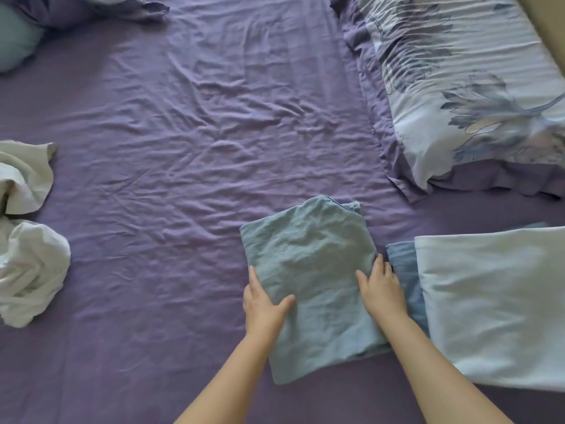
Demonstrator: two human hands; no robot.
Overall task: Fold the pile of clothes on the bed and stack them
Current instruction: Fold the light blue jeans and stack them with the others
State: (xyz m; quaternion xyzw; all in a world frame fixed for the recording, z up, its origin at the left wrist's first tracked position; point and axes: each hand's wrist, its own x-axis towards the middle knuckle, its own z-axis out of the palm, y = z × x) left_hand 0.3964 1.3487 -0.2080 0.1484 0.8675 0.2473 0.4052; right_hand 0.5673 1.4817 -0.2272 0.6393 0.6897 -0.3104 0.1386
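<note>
A folded grey-blue garment point(308, 261) lies on the purple bed sheet point(171, 154) in front of me. My left hand point(264, 304) grips its left edge, thumb on top and fingers tucked under the fabric. My right hand point(382, 289) grips its right edge the same way, thumb on top. To the right lies a stack of folded clothes: a pale blue piece point(495, 304) on top of a darker blue one point(405, 270). Crumpled white clothes point(27, 264) lie unfolded at the left edge.
A floral pillow point(464, 87) with a purple border lies at the upper right. Bunched purple bedding point(91, 9) and a light blue cushion point(15, 44) sit at the upper left. The wrinkled sheet spreads across the middle.
</note>
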